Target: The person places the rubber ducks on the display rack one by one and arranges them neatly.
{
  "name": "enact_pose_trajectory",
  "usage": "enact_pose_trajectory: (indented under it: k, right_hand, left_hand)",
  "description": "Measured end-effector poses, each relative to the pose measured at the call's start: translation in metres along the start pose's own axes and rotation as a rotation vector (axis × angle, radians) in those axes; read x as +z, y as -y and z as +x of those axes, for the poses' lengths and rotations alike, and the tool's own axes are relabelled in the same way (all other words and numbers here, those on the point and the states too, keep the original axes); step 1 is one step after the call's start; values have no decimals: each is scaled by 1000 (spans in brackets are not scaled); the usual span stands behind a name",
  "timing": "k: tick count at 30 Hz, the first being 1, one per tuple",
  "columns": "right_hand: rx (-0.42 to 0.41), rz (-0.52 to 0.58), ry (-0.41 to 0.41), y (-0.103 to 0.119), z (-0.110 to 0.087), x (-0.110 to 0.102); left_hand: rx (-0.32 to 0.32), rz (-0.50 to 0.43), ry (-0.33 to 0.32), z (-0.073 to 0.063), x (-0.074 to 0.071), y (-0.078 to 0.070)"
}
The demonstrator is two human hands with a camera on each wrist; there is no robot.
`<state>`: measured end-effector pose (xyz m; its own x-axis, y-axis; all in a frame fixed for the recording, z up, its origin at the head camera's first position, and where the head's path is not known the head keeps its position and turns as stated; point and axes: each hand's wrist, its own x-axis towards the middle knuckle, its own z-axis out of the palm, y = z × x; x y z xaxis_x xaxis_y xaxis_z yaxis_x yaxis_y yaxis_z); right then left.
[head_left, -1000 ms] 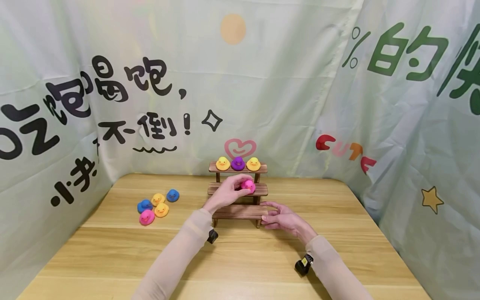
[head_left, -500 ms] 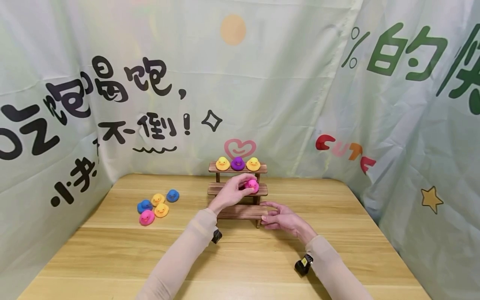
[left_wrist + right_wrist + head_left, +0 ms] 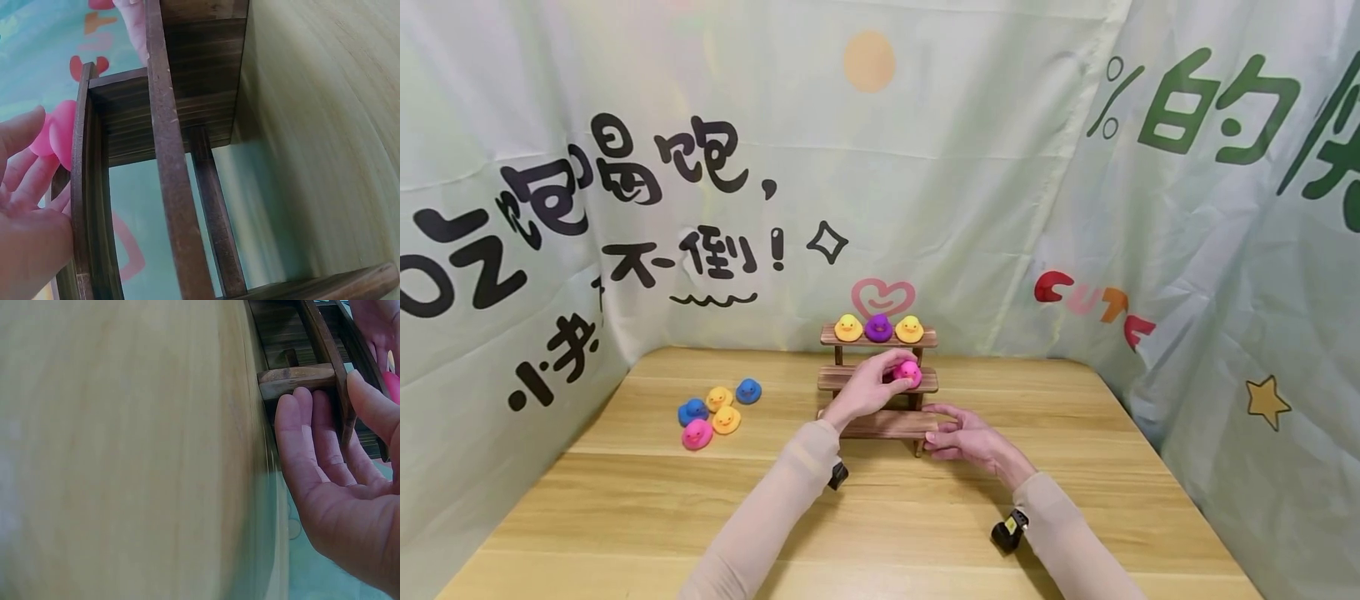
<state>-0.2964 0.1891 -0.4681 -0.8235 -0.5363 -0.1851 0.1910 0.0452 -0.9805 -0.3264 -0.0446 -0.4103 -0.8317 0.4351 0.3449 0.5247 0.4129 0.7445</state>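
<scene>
A three-step wooden display stand [image 3: 887,426] stands on the table. My left hand [image 3: 867,386] holds a pink rubber duck [image 3: 907,374] at the right part of the middle step, thumb in front and fingers behind. In the left wrist view, the pink duck [image 3: 63,133] sits right at the step's edge. My right hand [image 3: 976,443] grips the right end of the bottom step; the right wrist view has the thumb on the board's edge and fingers [image 3: 290,425] by the leg. Two yellow ducks [image 3: 848,328] flank a purple duck [image 3: 879,328] on the top step.
Left of the stand, a loose group of ducks lies on the table [image 3: 625,492]: two blue [image 3: 748,391], two yellow [image 3: 726,420] and one pink [image 3: 697,433]. Printed cloth [image 3: 955,208] hangs behind the table and along both sides.
My left hand has slid the pink duck a little to the right along the middle step, then nearly stopped. My right hand has stayed at the stand's end.
</scene>
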Motion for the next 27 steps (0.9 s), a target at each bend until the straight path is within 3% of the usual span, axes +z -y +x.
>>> enact_pose_trajectory:
  k: [10, 16, 27]
  right_hand:
    - [-8, -11, 11, -1, 0, -2]
    - [-7, -11, 11, -1, 0, -2]
    - [-2, -1, 14, -2, 0, -2]
  left_hand:
    - [5, 13, 9, 0, 0, 0]
    - [43, 32, 7, 1, 0, 0]
    - [21, 36, 5, 1, 1, 1]
